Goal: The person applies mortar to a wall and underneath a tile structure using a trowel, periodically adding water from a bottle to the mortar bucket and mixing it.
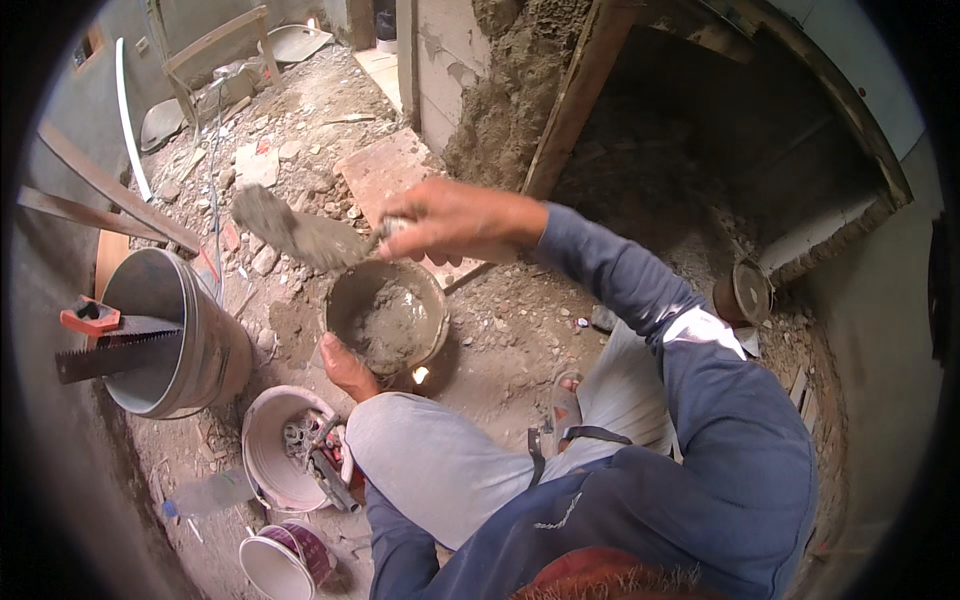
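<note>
My right hand [455,220] is wrapped round the handle of a trowel [290,228], smeared by motion. Its blade, coated in grey mortar, points left above the rim of a round mortar bucket [437,300]. Wet grey mortar [390,315] lies in the bucket, with a shiny patch of water on top. Against the bucket's near left side, my left hand [348,368] steadies it, thumb up by the rim; the other fingers are mostly hidden. My left knee is close beside that hand.
At left stands a large bucket [215,340] with an orange-handled saw [120,345] across it. Closer are a pail of tools [262,440], a plastic bottle [210,494] and a small pail [275,568]. Rubble [290,150] covers the ground ahead; a wooden frame [580,100] borders a dark opening at right.
</note>
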Demonstrator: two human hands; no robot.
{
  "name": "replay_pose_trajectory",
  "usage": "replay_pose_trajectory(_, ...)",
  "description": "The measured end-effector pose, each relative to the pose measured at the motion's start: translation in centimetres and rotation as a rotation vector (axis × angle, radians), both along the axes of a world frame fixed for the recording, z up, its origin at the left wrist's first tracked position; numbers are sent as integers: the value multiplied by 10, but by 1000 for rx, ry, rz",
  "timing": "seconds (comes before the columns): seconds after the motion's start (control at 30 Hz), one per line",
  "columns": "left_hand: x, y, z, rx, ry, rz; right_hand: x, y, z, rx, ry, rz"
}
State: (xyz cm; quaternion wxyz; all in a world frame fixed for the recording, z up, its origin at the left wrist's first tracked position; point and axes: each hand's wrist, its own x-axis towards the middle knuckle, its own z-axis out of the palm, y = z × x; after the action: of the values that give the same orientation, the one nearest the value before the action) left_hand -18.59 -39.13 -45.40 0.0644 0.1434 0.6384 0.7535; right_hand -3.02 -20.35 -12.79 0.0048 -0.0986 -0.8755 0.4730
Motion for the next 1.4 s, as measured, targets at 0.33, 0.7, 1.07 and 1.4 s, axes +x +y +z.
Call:
replay_pose_trajectory(0.33,-6,-4,8,-105,93,90,51,129,136,-15,209,-701)
replay_pose_trajectory(0.7,1,2,28,-34,99,-130,43,40,-27,335,-491,-67)
replay_pose_trajectory(1.07,38,-3,49,-103,87,-185,40,-39,-262,879,-280,112)
replay_pose_trajectory(1.4,18,1,29,-89,59,-165,51,-31,-247,478,-364,-14)
